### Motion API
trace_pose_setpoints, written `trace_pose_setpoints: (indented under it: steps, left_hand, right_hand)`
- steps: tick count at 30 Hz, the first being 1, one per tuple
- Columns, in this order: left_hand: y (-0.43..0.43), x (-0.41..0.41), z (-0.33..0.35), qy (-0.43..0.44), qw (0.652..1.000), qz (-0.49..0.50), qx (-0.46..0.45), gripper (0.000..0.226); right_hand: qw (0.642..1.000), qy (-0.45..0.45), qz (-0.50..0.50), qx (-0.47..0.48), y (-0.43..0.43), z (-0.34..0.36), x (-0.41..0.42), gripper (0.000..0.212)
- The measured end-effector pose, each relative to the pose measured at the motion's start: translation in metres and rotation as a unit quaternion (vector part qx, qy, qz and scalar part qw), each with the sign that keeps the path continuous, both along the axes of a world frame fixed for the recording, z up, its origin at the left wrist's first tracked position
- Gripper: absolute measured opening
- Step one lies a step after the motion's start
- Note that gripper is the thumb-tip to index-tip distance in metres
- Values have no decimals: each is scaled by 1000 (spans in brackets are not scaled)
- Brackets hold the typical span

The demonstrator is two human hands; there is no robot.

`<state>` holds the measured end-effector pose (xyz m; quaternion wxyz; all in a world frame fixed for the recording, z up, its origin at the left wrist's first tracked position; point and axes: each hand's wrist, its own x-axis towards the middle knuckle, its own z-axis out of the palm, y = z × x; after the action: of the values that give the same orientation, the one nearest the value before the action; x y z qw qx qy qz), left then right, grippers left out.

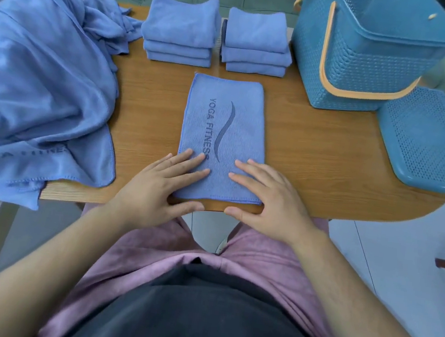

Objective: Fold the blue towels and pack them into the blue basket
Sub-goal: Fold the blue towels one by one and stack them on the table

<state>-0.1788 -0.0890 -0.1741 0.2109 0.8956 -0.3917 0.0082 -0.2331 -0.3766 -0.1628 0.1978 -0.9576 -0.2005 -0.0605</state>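
Towel (224, 118) folded to long strip on counter (314, 156), near end under both hands. Left hand (159, 180) and right hand (265, 198) flat, fingers (189, 161) straight and spread, pressing cloth, gripping nothing; thumbs along near hem. Left stack (180, 29) and right stack (256, 42) beyond hands; pile (45, 79) left of left hand; basket (366, 60) beyond right hand, lid (424, 138) to its right. Cloth likely light, limp, clingy: sags if lifted mid-span. Best hold: pinch near corners, both layers.

Wooden table (313, 162): towel heap (45, 79) left; left stack (180, 27), right stack (256, 40) far; flat towel (223, 129) near; basket (367, 54), lid (427, 141) right.
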Motion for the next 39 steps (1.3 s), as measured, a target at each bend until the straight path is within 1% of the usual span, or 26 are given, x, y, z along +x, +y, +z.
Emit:
trace_pose_setpoints:
  steps: [1, 2, 4, 5, 7, 10, 12, 14, 15, 16, 17, 19, 21, 24, 27, 30, 32, 34, 35, 37, 38, 39]
  left_hand:
    - [2, -3, -1, -10, 1000, -9, 13, 77]
    - [5, -6, -1, -19, 999, -13, 22, 76]
    - [10, -14, -3, -31, 999, -12, 27, 63]
    - [12, -17, -3, -28, 999, -11, 18, 60]
    - [15, -24, -1, -9, 999, -19, -31, 56]
    - [15, -37, 10, 51, 992, 1, -116, 39]
    - [13, -46, 18, 114, 975, 75, -177, 28]
    - [7, -47, 25, 193, 938, 149, -247, 19]
    - [4, -45, 27, 217, 922, 162, -277, 16]
    - [0, -41, 30, 217, 916, 168, -294, 10]
    - [-3, -35, 33, 206, 915, 174, -301, 8]
    - [-11, -20, 39, 208, 906, 188, -318, 14]
    - [-19, -1, 45, 224, 888, 197, -351, 26]
    - [-31, 25, 54, 227, 874, 220, -368, 35]
    - [-39, 48, 57, 243, 872, 243, -347, 26]
    - [-42, 69, 55, 261, 889, 212, -310, 18]
    - [-43, 80, 50, 241, 909, 223, -258, 16]
    - [-44, 87, 44, 226, 916, 251, -214, 20]
    - [-45, 88, 41, 222, 919, 259, -197, 22]
    - [-44, 88, 31, 200, 930, 261, -164, 28]
    - [-44, 85, 28, 171, 938, 264, -148, 31]
    - [-43, 82, 27, 138, 944, 273, -126, 34]
  right_hand:
    - [1000, 7, 8, -3, -1, 1, -3, 72]
    - [1000, 12, 17, -7, -2, 0, -6, 72]
    - [999, 12, 35, -2, -5, -2, -15, 57]
    - [999, 7, 38, 14, -6, -2, -19, 52]
    - [996, -4, 25, 81, -8, -1, -30, 48]
    - [979, -9, -24, 202, -11, 7, -43, 37]
    - [967, 6, -55, 251, -10, 15, -46, 35]
    - [946, 34, -99, 306, -6, 21, -43, 42]
    - [931, 45, -118, 342, -3, 23, -40, 48]
    - [919, 43, -134, 370, -1, 25, -36, 50]
    - [913, 30, -140, 382, 1, 27, -30, 48]
    - [926, 1, -132, 353, 1, 31, -15, 37]
    - [942, -19, -125, 311, -1, 35, 5, 32]
    - [946, -18, -141, 292, 0, 39, 36, 26]
    - [944, -11, -172, 283, 4, 36, 62, 23]
    - [943, 10, -204, 263, 7, 32, 83, 27]
    - [945, 44, -217, 242, 8, 27, 91, 33]
    - [946, 86, -229, 214, 9, 24, 94, 40]
    - [950, 100, -233, 183, 10, 23, 95, 44]
    - [961, 117, -242, 71, 14, 26, 93, 55]
    - [961, 123, -247, 24, 17, 28, 91, 58]
    - [959, 126, -255, -4, 18, 31, 88, 59]
